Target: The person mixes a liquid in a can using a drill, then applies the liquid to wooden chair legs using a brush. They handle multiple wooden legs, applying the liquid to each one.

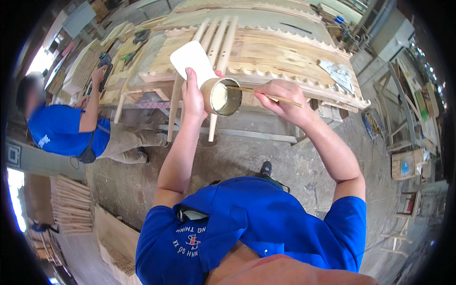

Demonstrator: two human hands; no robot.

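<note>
Container point(207, 97), brown-walled, with pale cream matter inside, clasped in the left hand point(194, 97) together with a white board point(192, 59) (round-cornered, thumb across its near face); mouth tilted toward the right hand point(282, 99); thin wooden stick point(245, 89) pinched between right thumb and fingers, far end within the container's mouth; beyond, several pale wooden legs point(229, 43) across a scalloped-edged panel point(270, 50); crumpled cloth point(337, 74) farther right; at far left, co-worker point(66, 126) in a blue shirt.
</note>
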